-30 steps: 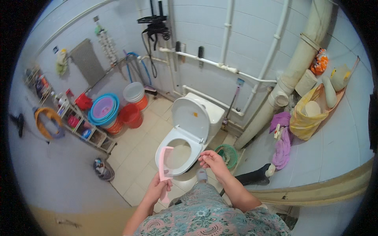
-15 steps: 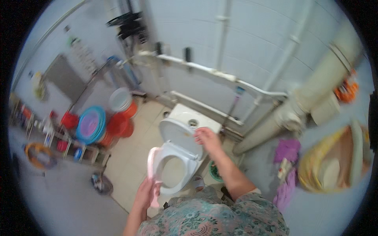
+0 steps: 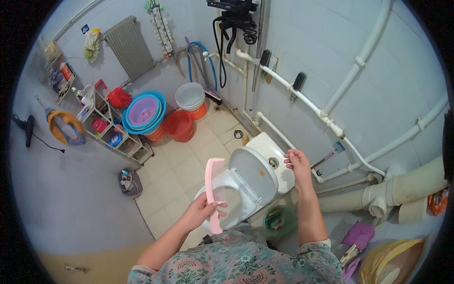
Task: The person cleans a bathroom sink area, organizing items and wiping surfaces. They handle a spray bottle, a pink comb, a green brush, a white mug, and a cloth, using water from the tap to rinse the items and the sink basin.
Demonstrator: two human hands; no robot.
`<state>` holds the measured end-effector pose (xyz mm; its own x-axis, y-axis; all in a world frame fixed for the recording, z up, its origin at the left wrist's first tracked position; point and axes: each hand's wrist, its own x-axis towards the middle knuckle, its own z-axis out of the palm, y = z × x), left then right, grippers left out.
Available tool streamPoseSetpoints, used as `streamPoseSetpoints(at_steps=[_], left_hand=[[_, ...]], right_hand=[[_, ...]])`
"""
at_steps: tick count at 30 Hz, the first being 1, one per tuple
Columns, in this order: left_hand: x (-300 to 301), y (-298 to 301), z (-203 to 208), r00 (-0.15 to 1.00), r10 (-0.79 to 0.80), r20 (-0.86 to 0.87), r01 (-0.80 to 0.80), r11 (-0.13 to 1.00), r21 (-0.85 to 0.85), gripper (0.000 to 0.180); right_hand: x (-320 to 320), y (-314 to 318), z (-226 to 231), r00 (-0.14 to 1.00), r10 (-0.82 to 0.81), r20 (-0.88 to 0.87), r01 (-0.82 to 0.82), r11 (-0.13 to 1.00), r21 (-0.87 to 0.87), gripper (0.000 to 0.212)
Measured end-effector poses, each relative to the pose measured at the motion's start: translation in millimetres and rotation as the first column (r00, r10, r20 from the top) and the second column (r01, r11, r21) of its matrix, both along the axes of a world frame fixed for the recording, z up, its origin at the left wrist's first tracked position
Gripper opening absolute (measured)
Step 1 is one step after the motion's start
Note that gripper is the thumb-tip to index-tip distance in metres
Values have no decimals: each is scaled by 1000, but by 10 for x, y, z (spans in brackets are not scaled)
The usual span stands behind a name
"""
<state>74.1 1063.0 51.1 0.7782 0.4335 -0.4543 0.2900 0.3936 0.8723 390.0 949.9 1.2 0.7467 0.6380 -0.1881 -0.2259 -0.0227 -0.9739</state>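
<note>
My left hand [image 3: 203,211] is closed round the handle of a pink comb [image 3: 209,182]. The comb stands upright over the toilet seat [image 3: 249,201], its teeth pointing right. Out to the right, my right hand [image 3: 298,162] is raised near the toilet tank [image 3: 265,142], fingers curled in and tips close together. Whatever they may pinch is too small to make out. Behind the comb, the raised toilet lid [image 3: 253,170] leans back against the tank.
Nested basins [image 3: 144,111], a red bucket [image 3: 179,127] and white buckets [image 3: 190,96] stand at the left. Beside them is a shelf rack [image 3: 111,125]. A green waste basket [image 3: 279,220] sits right of the toilet. Pipes [image 3: 302,98] and brushes [image 3: 298,83] line the wall.
My view has swung to the right, so the room sits differently in the picture. The comb stays in my left hand. My right hand remains raised, fingers curled.
</note>
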Motion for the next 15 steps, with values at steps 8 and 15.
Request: streamPoseSetpoints(at_steps=[8, 15], left_hand=[[-350, 83, -247, 967, 209, -144, -213, 977, -13, 28], [-381, 71, -256, 899, 391, -198, -394, 919, 29, 26]], right_hand=[[1094, 917, 22, 954, -67, 294, 111, 985, -136, 28], [2216, 1622, 274, -77, 297, 952, 378, 892, -248, 42]])
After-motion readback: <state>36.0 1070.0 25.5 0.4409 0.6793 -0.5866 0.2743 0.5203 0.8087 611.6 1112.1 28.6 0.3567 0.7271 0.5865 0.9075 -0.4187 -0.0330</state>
